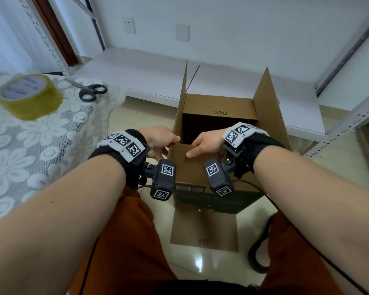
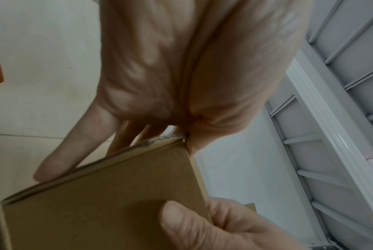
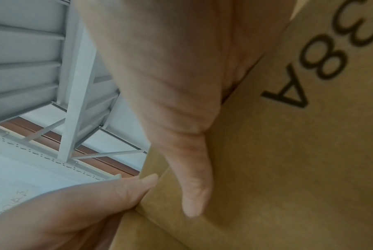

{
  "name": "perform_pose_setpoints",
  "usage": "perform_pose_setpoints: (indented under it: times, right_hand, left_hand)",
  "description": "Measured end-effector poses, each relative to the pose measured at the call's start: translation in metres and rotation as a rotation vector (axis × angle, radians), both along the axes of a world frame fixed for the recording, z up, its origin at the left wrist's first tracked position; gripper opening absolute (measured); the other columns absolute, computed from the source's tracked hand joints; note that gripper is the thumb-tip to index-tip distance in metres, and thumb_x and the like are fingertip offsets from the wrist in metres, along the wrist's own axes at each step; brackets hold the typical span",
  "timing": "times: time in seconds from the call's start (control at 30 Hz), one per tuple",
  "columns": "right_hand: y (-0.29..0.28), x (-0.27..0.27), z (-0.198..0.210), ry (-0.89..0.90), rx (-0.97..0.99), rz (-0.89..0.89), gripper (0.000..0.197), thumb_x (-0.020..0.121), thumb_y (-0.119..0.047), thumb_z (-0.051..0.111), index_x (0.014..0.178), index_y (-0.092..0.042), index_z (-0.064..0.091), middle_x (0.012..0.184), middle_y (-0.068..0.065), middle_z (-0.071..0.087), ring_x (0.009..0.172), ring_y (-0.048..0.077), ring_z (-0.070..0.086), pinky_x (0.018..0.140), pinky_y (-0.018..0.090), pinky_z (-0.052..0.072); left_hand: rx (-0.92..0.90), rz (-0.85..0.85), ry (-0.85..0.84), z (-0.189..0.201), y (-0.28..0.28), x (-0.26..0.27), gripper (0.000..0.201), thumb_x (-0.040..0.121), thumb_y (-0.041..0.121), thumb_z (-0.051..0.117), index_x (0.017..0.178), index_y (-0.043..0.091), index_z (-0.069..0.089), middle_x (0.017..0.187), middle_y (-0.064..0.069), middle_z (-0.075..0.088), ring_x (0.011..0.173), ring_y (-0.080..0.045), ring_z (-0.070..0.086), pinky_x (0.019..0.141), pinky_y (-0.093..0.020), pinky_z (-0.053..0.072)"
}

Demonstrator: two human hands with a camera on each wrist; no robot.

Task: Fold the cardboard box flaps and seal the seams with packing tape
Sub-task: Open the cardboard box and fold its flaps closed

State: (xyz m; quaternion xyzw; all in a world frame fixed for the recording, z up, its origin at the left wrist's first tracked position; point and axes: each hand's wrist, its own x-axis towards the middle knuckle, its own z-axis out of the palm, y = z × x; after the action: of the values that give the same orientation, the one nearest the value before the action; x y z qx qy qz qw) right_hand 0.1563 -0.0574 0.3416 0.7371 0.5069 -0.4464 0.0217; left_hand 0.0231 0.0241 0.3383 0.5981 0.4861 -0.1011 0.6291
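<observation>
From the head view, the box stands open on the floor between the person's knees, its two side flaps upright, the far flap marked 38B tilted inward and a bottom flap lying flat on the tiles. The left hand pinches the near flap's left corner, thumb on top, while the right hand grips the flap's upper edge, thumb on the outer face. The tape and scissors lie well apart on the lace-covered tabletop to the left. In the left wrist view, the left hand's fingers lie behind the flap's edge and the thumb presses on its face. In the right wrist view, the right thumb lies flat on the flap beside the print "38A".
</observation>
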Motion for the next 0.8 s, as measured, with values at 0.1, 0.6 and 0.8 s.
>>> perform_pose_setpoints:
  times: [0.1,0.6,0.8]
  right_hand:
    - [0.002,0.000,-0.003,0.004,0.025,-0.028,0.037,0.093,-0.041,0.055,0.114,-0.012,0.065,0.108,0.006,0.069,0.099,0.021,0.065,0.096,0.038,0.049]
    - [-0.023,0.040,0.020,-0.316,0.019,0.080,0.036,0.080,-0.031,0.074,0.107,-0.009,0.069,0.096,0.003,0.068,0.080,0.016,0.062,0.064,0.023,0.047]
    - [-0.045,0.052,0.021,-0.532,0.036,0.032,0.035,0.081,-0.037,0.072,0.080,-0.005,0.060,0.071,0.004,0.059,0.064,0.021,0.056,0.050,0.026,0.039]
  left_hand:
    - [-0.003,0.010,0.002,0.001,-0.001,0.000,0.033,0.104,0.024,0.035,0.126,0.002,0.046,0.106,-0.017,0.057,0.102,-0.033,0.058,0.065,-0.051,0.055]
    - [0.041,-0.042,0.037,0.003,0.001,0.005,0.023,0.099,0.024,0.050,0.116,0.008,0.053,0.116,-0.017,0.056,0.101,-0.033,0.057,0.085,-0.054,0.051]
    - [0.324,0.033,0.086,0.003,-0.005,0.032,0.041,0.095,0.014,0.053,0.132,-0.002,0.045,0.134,-0.022,0.051,0.121,-0.038,0.050,0.099,-0.051,0.045]
